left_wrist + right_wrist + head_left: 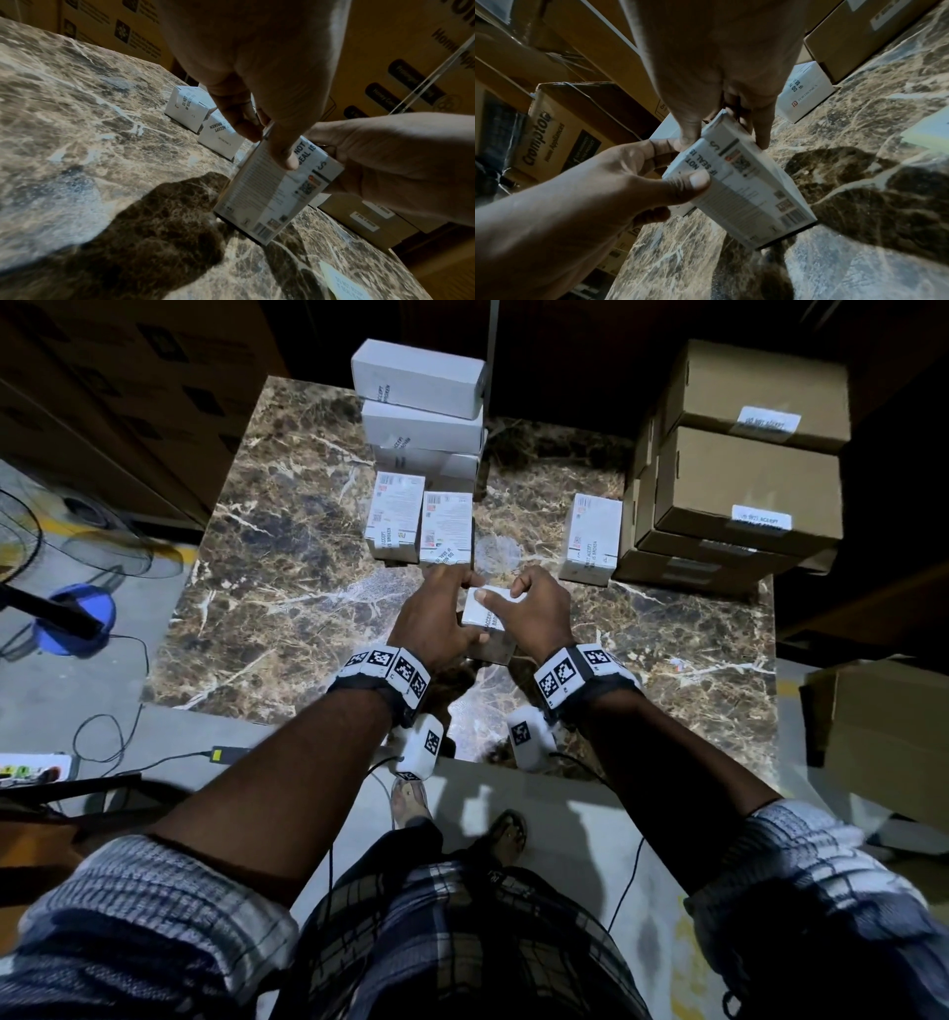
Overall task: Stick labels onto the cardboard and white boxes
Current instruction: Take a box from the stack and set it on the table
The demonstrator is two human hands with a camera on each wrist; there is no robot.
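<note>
Marble worktop [287, 588] carries the whole scene: a white box [488, 608] stands upright near the middle, its base on the stone, gripped from both sides. A label [307, 151] reading "NOT / SEAL IS" wraps its top edge. The left hand [436, 613] holds the box with fingers curled over the far top and thumb pressed on the near face, beside the label. The right hand [539, 608] grips the opposite side, thumb on top and fingers curled down the far face. Toward the far edge, two labelled white boxes [421, 521] stand side by side in front of a stack of white boxes [421, 403]. Another white box [590, 539] stands at the right, just beside stacked cardboard boxes [744, 469] at the far right corner, which bear white labels on their tops. What the boxes hold cannot be seen; all are closed. A loose label sheet [344, 284] lies near the front edge.
</note>
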